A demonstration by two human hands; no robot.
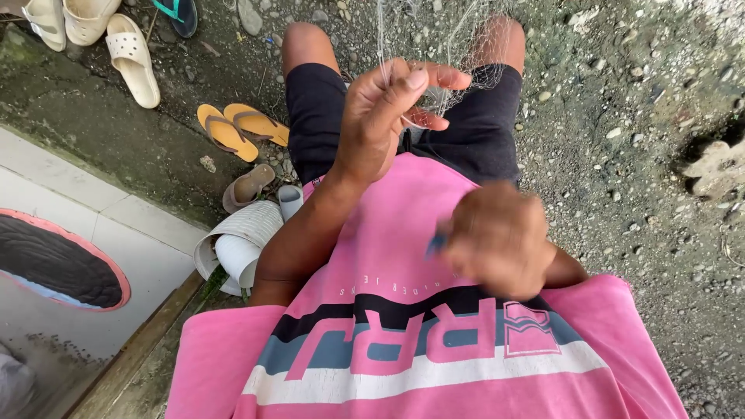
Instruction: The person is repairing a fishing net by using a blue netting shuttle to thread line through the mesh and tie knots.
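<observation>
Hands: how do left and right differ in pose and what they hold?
The left hand is raised out over the knees; the right hand sits lower, close to the pink shirt. The left hand pinches fine net between thumb and fingers; the right hand is closed round a small dark blue tool, mostly hidden. The left hand is sharp, the right hand blurred. Both are bare.

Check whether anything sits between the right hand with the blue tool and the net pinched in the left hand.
Nothing visible does. The left hand pinches the fine net above the lap; the right hand, blurred, holds a small blue tool lower down. Only the pink shirt lies beneath the gap.
</observation>
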